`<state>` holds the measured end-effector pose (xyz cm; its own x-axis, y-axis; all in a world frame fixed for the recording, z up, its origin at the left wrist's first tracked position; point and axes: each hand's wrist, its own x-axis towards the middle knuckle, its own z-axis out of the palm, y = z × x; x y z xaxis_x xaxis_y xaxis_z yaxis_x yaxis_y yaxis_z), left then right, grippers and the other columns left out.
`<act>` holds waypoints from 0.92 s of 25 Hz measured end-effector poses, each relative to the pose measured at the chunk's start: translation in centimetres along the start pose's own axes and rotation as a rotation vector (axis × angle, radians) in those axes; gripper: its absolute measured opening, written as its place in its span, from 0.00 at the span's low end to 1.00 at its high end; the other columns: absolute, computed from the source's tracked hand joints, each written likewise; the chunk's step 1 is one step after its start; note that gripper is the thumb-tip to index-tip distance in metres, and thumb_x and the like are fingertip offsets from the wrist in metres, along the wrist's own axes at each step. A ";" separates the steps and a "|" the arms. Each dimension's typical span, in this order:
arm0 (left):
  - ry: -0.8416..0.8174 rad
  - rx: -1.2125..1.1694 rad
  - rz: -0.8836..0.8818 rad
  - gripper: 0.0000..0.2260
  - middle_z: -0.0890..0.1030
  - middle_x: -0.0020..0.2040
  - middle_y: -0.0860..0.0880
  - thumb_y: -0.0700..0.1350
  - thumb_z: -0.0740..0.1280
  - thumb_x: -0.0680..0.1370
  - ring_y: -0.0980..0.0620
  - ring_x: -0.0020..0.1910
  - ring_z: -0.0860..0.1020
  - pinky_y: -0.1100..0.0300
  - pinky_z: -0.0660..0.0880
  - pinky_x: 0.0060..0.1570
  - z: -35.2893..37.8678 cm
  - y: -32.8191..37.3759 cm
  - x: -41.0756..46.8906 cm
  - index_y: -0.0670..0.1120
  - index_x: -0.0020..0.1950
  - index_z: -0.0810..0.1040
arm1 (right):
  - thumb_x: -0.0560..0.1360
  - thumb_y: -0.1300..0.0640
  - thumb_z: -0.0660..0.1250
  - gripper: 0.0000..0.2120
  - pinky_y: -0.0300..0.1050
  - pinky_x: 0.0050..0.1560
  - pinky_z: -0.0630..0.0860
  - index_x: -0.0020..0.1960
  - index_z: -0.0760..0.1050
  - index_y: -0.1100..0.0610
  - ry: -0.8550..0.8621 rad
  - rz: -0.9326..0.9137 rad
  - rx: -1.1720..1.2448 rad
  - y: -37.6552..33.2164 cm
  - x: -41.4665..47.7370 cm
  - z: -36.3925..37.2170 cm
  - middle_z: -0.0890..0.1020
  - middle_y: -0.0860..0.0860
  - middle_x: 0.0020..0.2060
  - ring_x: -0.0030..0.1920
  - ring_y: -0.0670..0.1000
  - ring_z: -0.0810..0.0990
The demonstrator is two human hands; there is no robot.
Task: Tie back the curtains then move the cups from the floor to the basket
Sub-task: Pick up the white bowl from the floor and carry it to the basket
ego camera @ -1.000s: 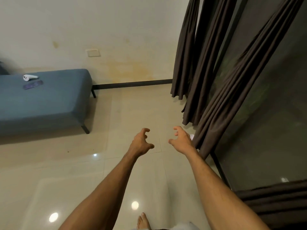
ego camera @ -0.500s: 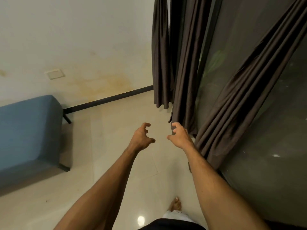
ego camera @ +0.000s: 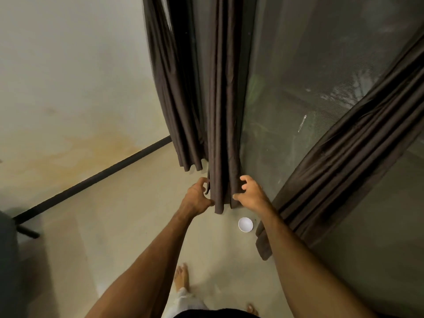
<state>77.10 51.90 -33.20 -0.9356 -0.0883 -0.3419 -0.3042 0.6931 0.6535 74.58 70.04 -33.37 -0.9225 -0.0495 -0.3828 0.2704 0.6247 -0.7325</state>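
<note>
Dark brown curtain hangs between both hands — left hand and right hand half-curled, cupping its lower folds from either side, likely to bunch it for tying. A white cup sits on the floor just below.

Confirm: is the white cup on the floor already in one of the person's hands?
No. The white cup sits on the floor, below the right hand and left hand, which flank the hanging curtain.

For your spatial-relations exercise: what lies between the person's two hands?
In the head view, the lower end of the middle curtain hangs between the left hand and right hand, whose fingers curl in against its folds from either side.
</note>
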 end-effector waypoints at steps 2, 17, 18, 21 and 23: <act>-0.071 0.025 0.059 0.30 0.74 0.59 0.46 0.39 0.75 0.70 0.48 0.53 0.75 0.58 0.76 0.50 -1.0 0.0 3.3 0.48 0.68 0.66 | 0.72 0.61 0.73 0.33 0.47 0.58 0.76 0.74 0.65 0.55 0.064 0.067 0.026 -0.2 1.4 0.0 0.75 0.58 0.66 0.63 0.58 0.77; -0.462 0.153 0.272 0.36 0.73 0.60 0.43 0.37 0.75 0.68 0.49 0.52 0.74 0.58 0.77 0.45 1.5 1.3 12.7 0.49 0.72 0.64 | 0.75 0.60 0.71 0.34 0.40 0.50 0.71 0.77 0.61 0.52 0.307 0.464 0.179 4.1 1.9 1.5 0.72 0.56 0.70 0.69 0.58 0.72; -0.458 0.168 0.267 0.35 0.73 0.60 0.43 0.37 0.75 0.68 0.49 0.51 0.74 0.58 0.76 0.46 1.8 1.2 13.0 0.49 0.72 0.64 | 0.75 0.59 0.71 0.34 0.41 0.52 0.71 0.77 0.60 0.52 0.294 0.465 0.174 4.4 2.2 1.3 0.72 0.56 0.71 0.69 0.58 0.72; -0.431 0.168 0.256 0.34 0.74 0.60 0.43 0.38 0.76 0.68 0.47 0.53 0.75 0.57 0.77 0.49 3.1 1.1 13.5 0.49 0.70 0.66 | 0.75 0.59 0.71 0.34 0.48 0.61 0.73 0.77 0.61 0.50 0.235 0.464 0.135 5.4 3.6 1.4 0.71 0.57 0.71 0.67 0.59 0.73; -0.437 0.160 0.233 0.34 0.74 0.58 0.44 0.38 0.76 0.68 0.44 0.56 0.76 0.53 0.78 0.51 4.1 1.0 14.0 0.49 0.70 0.66 | 0.74 0.59 0.71 0.33 0.50 0.65 0.72 0.76 0.62 0.50 0.196 0.462 0.114 6.2 4.6 1.9 0.72 0.58 0.69 0.67 0.59 0.74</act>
<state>64.45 54.27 -40.13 -0.8028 0.3641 -0.4721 -0.0338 0.7627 0.6459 72.55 72.17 -40.75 -0.7311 0.3656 -0.5760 0.6801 0.4573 -0.5730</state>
